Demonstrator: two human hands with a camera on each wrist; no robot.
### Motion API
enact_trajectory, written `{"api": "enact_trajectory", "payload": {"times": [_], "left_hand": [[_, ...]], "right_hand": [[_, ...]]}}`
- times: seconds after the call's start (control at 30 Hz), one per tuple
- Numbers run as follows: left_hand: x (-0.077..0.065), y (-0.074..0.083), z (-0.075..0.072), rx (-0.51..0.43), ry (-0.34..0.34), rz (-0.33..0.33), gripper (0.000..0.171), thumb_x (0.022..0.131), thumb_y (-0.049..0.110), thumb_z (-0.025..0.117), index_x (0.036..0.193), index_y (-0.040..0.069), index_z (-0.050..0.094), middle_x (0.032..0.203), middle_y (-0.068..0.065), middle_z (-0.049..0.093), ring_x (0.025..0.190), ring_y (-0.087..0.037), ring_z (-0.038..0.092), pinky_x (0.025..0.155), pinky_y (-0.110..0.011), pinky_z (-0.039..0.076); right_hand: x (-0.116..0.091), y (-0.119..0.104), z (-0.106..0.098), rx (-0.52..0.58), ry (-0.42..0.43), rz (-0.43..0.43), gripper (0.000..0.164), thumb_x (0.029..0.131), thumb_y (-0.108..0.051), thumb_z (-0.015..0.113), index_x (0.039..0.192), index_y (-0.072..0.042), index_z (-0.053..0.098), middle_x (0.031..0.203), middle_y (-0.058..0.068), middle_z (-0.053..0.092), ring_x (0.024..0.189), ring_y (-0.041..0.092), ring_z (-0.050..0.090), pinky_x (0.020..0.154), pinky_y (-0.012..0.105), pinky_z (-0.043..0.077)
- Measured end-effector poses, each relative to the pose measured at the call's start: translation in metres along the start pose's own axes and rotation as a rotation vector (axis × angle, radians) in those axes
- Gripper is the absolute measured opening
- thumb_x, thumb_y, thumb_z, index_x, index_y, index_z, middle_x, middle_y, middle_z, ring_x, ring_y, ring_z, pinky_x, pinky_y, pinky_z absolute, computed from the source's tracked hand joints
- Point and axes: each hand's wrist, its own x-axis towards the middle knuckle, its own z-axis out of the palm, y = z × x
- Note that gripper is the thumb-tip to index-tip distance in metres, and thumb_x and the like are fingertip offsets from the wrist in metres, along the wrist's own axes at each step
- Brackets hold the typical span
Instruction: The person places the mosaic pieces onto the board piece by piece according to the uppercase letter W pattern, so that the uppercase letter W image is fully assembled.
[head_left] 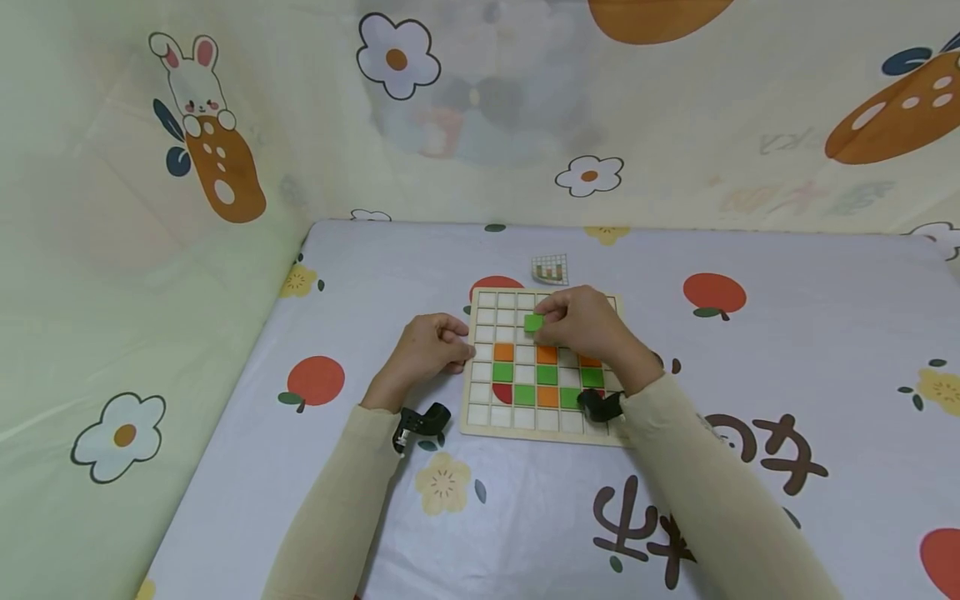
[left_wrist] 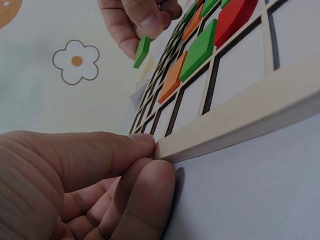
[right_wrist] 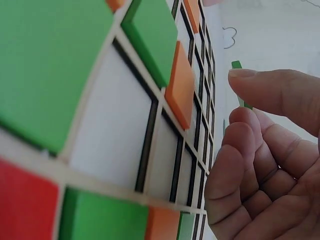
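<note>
A wooden grid board (head_left: pixel 480 421) lies flat on the table, with orange, green and red tiles set in some of its white squares. At its left edge, my left hand (head_left: pixel 429 346) pinches the rim between thumb and curled fingers. The left wrist view shows the thumb tip (left_wrist: pixel 142 142) against the frame. Over the upper middle of the grid, my right hand (head_left: pixel 588 327) pinches a green square tile (head_left: pixel 533 322) between thumb and fingers. That tile (left_wrist: pixel 142 52) is tilted and held above the board in the left wrist view. In the right wrist view the thumb (right_wrist: pixel 280 90) partly hides it.
A small card (head_left: pixel 550 268) printed with a coloured grid pattern lies just beyond the board's far edge, one edge curled. The patterned tablecloth (head_left: pixel 750 358) covers the table. A pale printed curtain (head_left: pixel 480 192) hangs behind and on the left. Black cameras (head_left: pixel 423 421) sit on both wrists.
</note>
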Motion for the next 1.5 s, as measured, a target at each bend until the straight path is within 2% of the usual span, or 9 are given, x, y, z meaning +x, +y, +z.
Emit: {"api": "enact_trajectory", "payload": {"times": [0.6,1.0,1.1,1.33,1.5], "left_hand": [[0.001,0.002,0.000,0.015,-0.001,-0.004,0.027,0.092,0.005,0.078,0.116,0.001,0.068,0.087,-0.008,0.065,0.069,-0.015,0.068,0.064,-0.025,0.062],[0.000,0.002,0.000,0.003,-0.010,-0.006,0.027,0.092,0.006,0.078,0.117,0.001,0.068,0.086,-0.008,0.066,0.069,-0.015,0.068,0.065,-0.025,0.062],[0.001,0.001,0.000,0.008,-0.008,-0.007,0.027,0.092,0.007,0.078,0.116,0.002,0.068,0.086,-0.008,0.067,0.069,-0.015,0.068,0.064,-0.025,0.062],[0.001,0.000,-0.001,0.009,-0.007,-0.008,0.027,0.092,0.007,0.078,0.116,0.002,0.068,0.086,-0.008,0.068,0.068,-0.015,0.068,0.064,-0.025,0.061],[0.002,-0.001,-0.001,0.012,-0.008,0.002,0.027,0.092,0.006,0.078,0.116,0.001,0.068,0.086,-0.008,0.068,0.068,-0.014,0.068,0.064,-0.025,0.062]], "right_hand": [[0.010,-0.015,0.016,-0.029,-0.024,0.040,0.033,0.085,-0.013,0.085,0.116,-0.006,0.078,0.085,0.004,0.069,0.076,0.020,0.056,0.066,0.029,0.046],[0.014,-0.020,0.023,-0.042,-0.053,0.062,0.032,0.087,-0.015,0.085,0.117,-0.006,0.077,0.083,0.004,0.069,0.078,0.021,0.056,0.067,0.030,0.046],[0.015,-0.020,0.025,-0.056,-0.057,0.064,0.031,0.087,-0.016,0.084,0.117,-0.007,0.077,0.086,0.004,0.070,0.080,0.021,0.056,0.068,0.029,0.046],[0.017,-0.023,0.027,-0.080,-0.066,0.038,0.031,0.088,-0.017,0.084,0.117,-0.007,0.078,0.107,0.007,0.075,0.090,0.023,0.057,0.071,0.029,0.047],[0.017,-0.024,0.029,-0.077,-0.064,0.045,0.032,0.087,-0.017,0.085,0.117,-0.008,0.078,0.109,0.007,0.075,0.092,0.023,0.058,0.071,0.030,0.048]]}}
